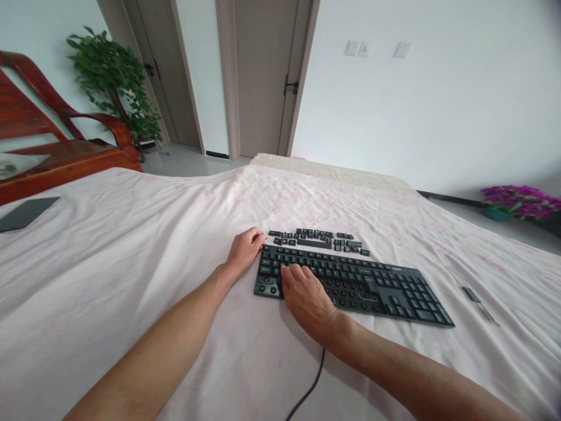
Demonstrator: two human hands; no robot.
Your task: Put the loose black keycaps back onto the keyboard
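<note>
A black keyboard (388, 280) lies on the pink cloth, with bare switches showing along its lower rows where keycaps are off. Over its left part, my right hand (307, 298) is closed, fingertips bent down among the keys; whatever they grip is hidden. At the upper left corner, my left hand (246, 247) is closed in a pinch beside the loose keycaps, and I cannot make out anything in it. Several loose keycaps (291, 241) stand in rough rows behind the keyboard, around a long spacebar (314, 243).
A keycap puller (471, 294) with wire ends lies right of the keyboard. The cable (312, 386) runs toward me. A dark flat object (28, 214) is at the far left. Beyond stand a wooden chair (116, 126), a plant (111, 70) and purple flowers (521, 200).
</note>
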